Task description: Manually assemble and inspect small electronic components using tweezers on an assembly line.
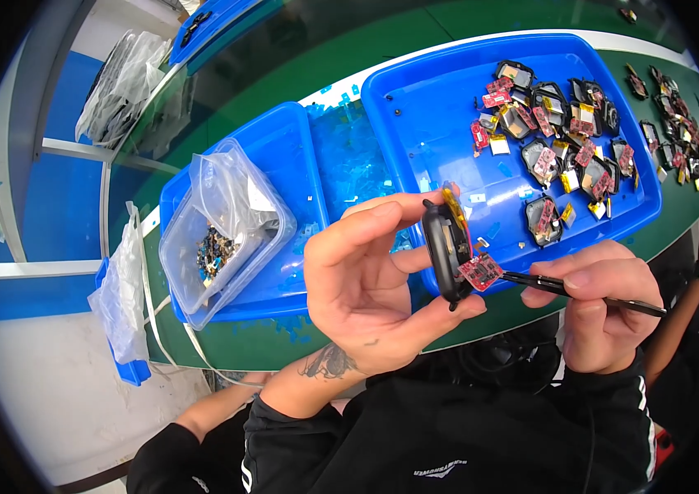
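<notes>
My left hand [370,284] grips a black plastic device housing [443,255] by its edges, held on its side above the table. A small red circuit board [481,271] sticks out from the housing's open side. Beside it, a strip of yellow film [455,209] shows at the housing's upper end. Black tweezers [559,286] are pinched in my right hand [608,300]. Their tips reach the right edge of the circuit board; whether they clamp it or only touch it, I cannot tell.
A large blue tray [415,90] holds several similar housings with red boards and yellow-taped batteries. Left of it, a clear plastic bin [271,251] with small parts and a bag stands in another blue tray [300,148]. More housings [678,123] lie far right. Co-workers' arms [682,305] appear at both sides.
</notes>
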`<control>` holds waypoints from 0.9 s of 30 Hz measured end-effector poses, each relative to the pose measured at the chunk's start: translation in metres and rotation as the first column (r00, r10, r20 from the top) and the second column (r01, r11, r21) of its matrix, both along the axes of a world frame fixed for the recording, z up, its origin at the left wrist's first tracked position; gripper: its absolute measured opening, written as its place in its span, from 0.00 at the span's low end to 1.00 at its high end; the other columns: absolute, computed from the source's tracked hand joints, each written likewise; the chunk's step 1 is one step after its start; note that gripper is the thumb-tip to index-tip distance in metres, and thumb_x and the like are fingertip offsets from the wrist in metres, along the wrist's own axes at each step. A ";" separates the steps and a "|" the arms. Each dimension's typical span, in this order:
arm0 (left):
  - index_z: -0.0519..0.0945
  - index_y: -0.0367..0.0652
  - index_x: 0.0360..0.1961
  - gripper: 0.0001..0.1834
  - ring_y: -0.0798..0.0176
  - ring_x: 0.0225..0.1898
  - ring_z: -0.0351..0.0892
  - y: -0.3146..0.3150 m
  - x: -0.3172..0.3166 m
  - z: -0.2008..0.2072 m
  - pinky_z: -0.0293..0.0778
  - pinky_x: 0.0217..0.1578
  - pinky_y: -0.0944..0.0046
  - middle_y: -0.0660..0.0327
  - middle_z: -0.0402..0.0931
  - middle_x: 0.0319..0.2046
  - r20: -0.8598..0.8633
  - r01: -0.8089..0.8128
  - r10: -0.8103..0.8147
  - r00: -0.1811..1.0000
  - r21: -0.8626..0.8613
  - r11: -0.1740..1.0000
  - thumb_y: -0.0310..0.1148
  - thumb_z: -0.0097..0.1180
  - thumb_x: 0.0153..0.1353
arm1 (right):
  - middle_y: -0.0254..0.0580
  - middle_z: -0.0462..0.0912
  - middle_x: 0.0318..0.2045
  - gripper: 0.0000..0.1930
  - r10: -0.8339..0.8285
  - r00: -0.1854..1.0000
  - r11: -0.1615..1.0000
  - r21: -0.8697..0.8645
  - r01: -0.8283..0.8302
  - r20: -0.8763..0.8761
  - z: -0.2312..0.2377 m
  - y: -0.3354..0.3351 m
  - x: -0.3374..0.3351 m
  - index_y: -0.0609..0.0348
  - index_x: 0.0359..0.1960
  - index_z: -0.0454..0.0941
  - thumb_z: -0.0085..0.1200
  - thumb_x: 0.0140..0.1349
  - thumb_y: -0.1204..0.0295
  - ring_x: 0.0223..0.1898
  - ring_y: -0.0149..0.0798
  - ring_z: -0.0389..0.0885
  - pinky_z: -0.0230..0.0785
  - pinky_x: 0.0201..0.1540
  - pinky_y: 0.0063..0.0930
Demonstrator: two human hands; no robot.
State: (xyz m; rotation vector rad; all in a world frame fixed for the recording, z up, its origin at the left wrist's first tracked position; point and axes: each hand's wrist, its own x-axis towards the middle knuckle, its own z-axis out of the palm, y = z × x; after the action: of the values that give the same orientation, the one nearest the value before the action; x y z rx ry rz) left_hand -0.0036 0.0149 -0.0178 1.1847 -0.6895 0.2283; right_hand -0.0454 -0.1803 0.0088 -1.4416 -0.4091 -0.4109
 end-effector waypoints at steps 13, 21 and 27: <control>0.55 0.32 0.60 0.44 0.48 0.59 0.68 0.004 -0.002 -0.003 0.78 0.50 0.47 0.39 0.64 0.55 -0.038 0.024 -0.025 0.999 -0.027 0.999 0.12 0.67 0.42 | 0.45 0.83 0.29 0.06 0.088 0.979 0.910 -0.414 -0.004 0.184 0.020 -0.014 0.023 0.53 0.30 0.76 0.55 0.63 0.66 0.25 0.36 0.83 0.76 0.26 0.25; 0.54 0.38 0.60 0.46 0.47 0.58 0.68 0.007 -0.002 -0.003 0.77 0.51 0.48 0.37 0.64 0.55 -0.124 0.063 -0.077 0.989 -0.116 0.991 0.14 0.69 0.42 | 0.47 0.84 0.32 0.04 0.328 0.900 0.862 -0.480 -0.161 0.288 0.021 -0.025 0.043 0.57 0.30 0.79 0.60 0.56 0.73 0.25 0.37 0.83 0.78 0.27 0.25; 0.53 0.44 0.57 0.43 0.46 0.62 0.64 0.010 0.000 0.000 0.76 0.52 0.47 0.35 0.61 0.57 -0.075 0.148 -0.156 0.985 -0.100 0.984 0.13 0.66 0.46 | 0.51 0.84 0.33 0.05 0.361 0.901 0.848 -0.487 -0.209 0.241 0.026 -0.027 0.037 0.58 0.32 0.79 0.61 0.55 0.73 0.24 0.37 0.84 0.78 0.25 0.25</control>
State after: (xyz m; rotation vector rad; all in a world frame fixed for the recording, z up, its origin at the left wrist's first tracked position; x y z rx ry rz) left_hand -0.0034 0.0251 -0.0180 1.0408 -0.6865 0.0822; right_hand -0.0083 -0.2074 0.0347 -1.7304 -1.0355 -0.3171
